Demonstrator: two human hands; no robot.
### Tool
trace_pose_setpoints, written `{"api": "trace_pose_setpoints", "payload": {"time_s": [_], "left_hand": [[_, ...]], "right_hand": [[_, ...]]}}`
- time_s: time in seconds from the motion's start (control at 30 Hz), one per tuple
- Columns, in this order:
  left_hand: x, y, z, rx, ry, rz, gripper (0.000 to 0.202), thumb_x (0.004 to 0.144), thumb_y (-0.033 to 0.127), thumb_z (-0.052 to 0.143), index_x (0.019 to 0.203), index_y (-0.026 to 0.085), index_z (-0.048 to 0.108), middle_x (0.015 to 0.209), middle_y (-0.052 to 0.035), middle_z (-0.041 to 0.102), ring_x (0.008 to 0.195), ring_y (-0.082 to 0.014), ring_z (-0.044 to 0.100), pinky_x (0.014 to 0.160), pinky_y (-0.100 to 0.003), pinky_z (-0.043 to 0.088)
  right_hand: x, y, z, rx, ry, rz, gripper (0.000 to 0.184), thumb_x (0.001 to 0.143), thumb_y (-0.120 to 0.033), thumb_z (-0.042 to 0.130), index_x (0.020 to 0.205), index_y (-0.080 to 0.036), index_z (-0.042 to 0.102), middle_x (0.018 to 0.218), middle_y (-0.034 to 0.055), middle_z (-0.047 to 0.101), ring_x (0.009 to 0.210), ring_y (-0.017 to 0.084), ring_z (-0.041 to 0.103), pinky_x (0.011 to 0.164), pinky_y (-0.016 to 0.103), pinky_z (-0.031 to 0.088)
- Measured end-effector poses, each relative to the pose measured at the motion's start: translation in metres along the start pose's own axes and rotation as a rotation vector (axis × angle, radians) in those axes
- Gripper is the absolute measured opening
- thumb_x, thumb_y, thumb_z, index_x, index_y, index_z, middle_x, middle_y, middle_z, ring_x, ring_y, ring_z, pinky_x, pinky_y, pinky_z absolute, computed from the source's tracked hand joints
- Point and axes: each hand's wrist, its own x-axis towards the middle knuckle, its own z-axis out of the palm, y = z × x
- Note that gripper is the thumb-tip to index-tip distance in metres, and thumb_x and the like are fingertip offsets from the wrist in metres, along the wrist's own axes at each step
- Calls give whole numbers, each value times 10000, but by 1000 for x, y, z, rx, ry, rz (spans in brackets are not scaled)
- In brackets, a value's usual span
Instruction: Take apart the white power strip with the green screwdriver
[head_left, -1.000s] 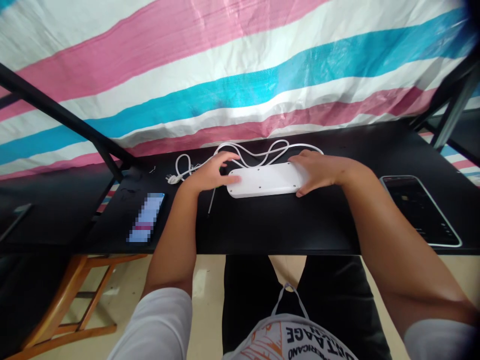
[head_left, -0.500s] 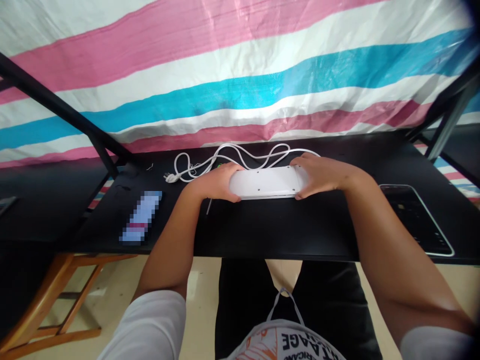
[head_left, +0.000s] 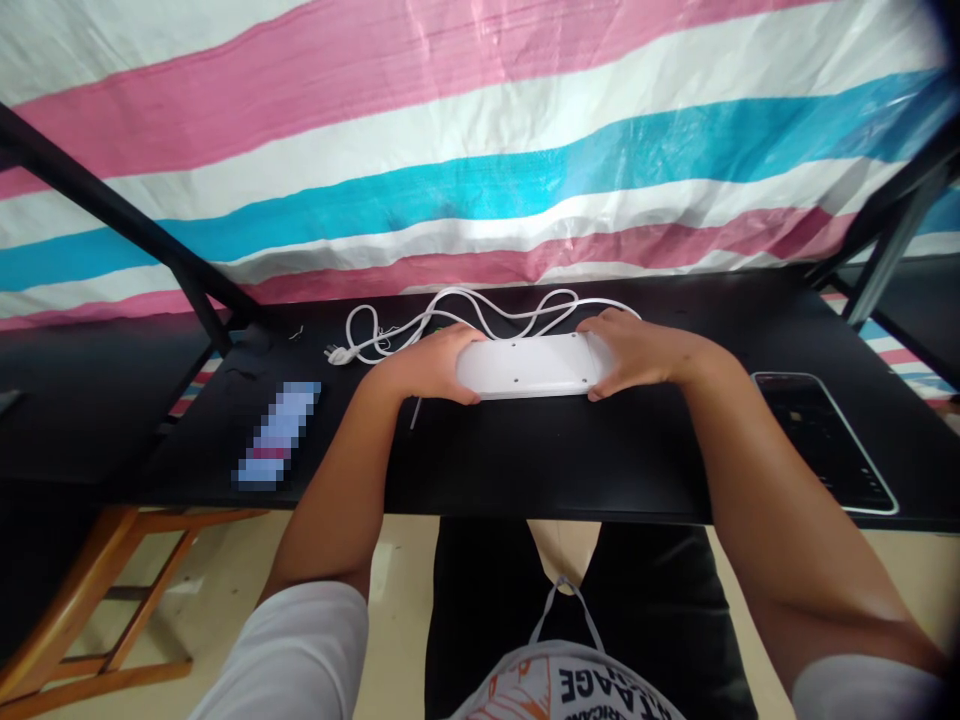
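Power strip (head_left: 532, 365) sits mid black table (head_left: 562, 460), screw side up, left hand (head_left: 427, 365) clamped on one end and right hand (head_left: 634, 350) on the other; I'd keep both grips even so it doesn't tip, and watch the cord (head_left: 480, 310) looped just behind

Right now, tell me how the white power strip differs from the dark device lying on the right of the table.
The power strip is white; the device is black-screened with a pale rim. The power strip is gripped at its ends by the left hand and the right hand; the device lies untouched. The power strip trails a cord; the device shows none. Both are flat slabs with rounded corners.
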Motion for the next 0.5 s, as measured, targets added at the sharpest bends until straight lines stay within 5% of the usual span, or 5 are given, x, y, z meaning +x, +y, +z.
{"api": "trace_pose_setpoints", "payload": {"time_s": [0.5], "left_hand": [[1, -3, 0, 19, -8, -15, 896, 663, 541, 900, 1450, 242, 590, 1485, -112, 595, 1366, -372, 584, 1178, -484, 479]], "right_hand": [[-5, 5, -8, 27, 24, -52, 973, 583, -569, 920, 1458, -283, 603, 1474, 126, 582, 1411, 462, 550, 1222, 587, 453]]}}
